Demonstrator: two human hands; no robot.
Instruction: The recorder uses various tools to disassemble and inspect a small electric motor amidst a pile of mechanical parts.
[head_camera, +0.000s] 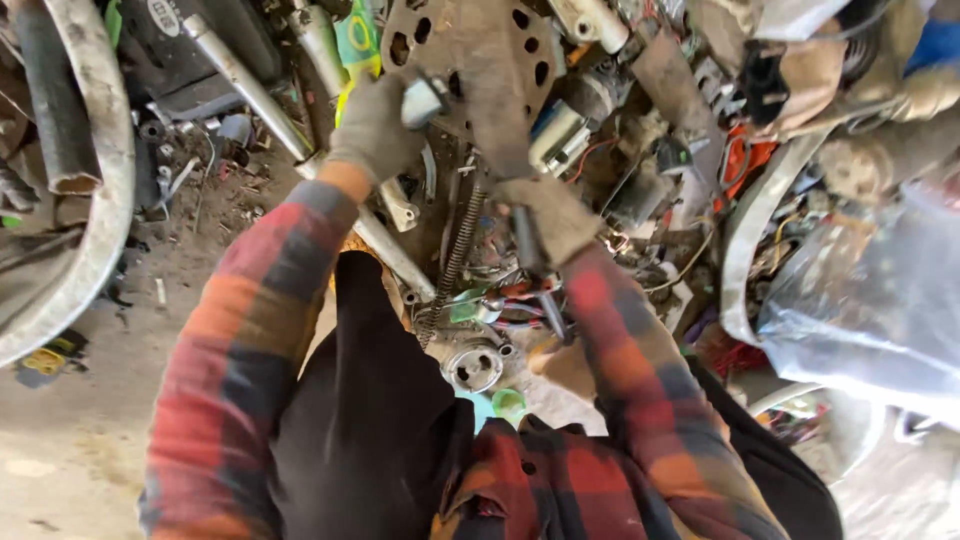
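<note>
My left hand (372, 128), gloved, has its grip pinched round a small grey metal piece (422, 100) held against the rusty perforated plate (480, 60); my right hand (550, 215), gloved too, is wrapped tight on a dark tool handle (532, 255) just below that plate; a coil spring (455, 255) and a silver tube (250, 85) lie in the scrap pile between and beside them.

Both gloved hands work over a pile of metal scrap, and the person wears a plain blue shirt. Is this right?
Not quite: the head view shows a red, orange and dark plaid shirt, not plain blue. The gloved left hand and right hand do work over the metal scrap.
</note>
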